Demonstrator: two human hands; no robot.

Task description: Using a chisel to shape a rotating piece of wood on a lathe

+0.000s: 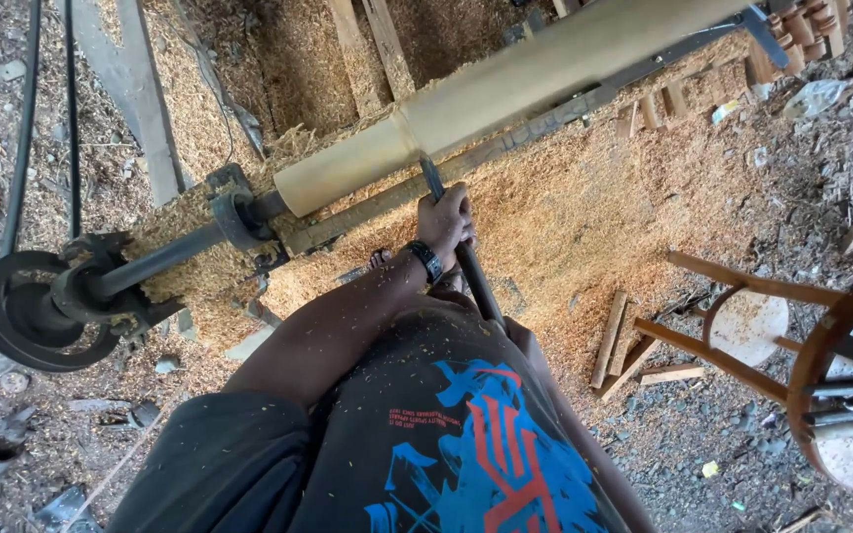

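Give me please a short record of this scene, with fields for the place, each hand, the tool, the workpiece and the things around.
Place: outdoor wood-turning spot, ground covered with sawdust
Left hand: left hand gripping the long chisel near its blade end; dark wristband on the wrist
Right hand: hidden behind the body; its state cannot be told
Tool: chisel tip rests against the wooden cylinder
Workpiece: long pale cylinder mounted across the lathe, with a step in its width
Drive: dark pulley wheel on a shaft, belt running away from it
Nearby: reddish wooden stool frame, loose wood offcuts

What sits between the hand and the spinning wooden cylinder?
Only the chisel's metal shaft and the tool rest bar, in the head view, beyond the left hand, before the cylinder.
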